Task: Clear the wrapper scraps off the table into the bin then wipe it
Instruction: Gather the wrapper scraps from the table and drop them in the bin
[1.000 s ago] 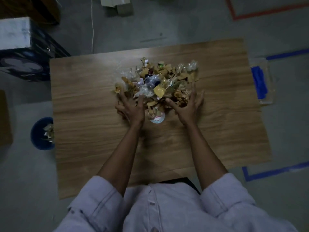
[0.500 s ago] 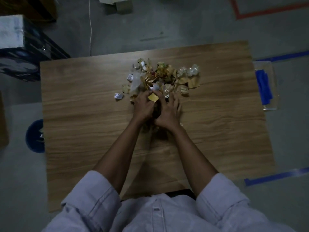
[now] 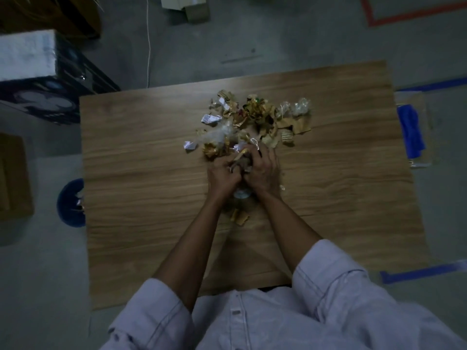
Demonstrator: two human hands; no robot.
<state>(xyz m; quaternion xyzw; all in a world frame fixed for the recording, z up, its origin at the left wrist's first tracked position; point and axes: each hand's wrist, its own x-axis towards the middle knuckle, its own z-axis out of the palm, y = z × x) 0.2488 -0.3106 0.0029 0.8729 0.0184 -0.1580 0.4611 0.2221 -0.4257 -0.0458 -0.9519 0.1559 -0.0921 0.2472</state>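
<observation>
Scraps (image 3: 255, 120) sit mid-table on the far half; the pile's long axis runs L–R across the table (image 3: 141, 152). Both hands are at its near edge, pressed together. Left hand (image 3: 222, 176) and right hand (image 3: 262, 170) are each curled tight round one shared clump of scraps, knuckles up, no gap between them. Can't tell how big the clump is, fingers hide it. Loose bits (image 3: 238, 217) lie by the wrists, nearer me than the hands. One white bit (image 3: 190, 145) sits apart at the pile's L end.

Relation that matters: bin (image 3: 69, 203) is on the floor off the table's L edge, well apart from the hands and slightly nearer me. So I'd carry straight L over bare table, then down past the edge. Left hand is nearer; right has farther to cross. From my view the table edge cuts off part of the bin, so the drop pt is prob just outboard of that edge.

My read: scoop step, most of the pile not yet cleared, wipe not started. What looks like a blue cloth (image 3: 410, 132) lies off the R side, opposite way from the bin. Risk: clump sheds bits en route.
</observation>
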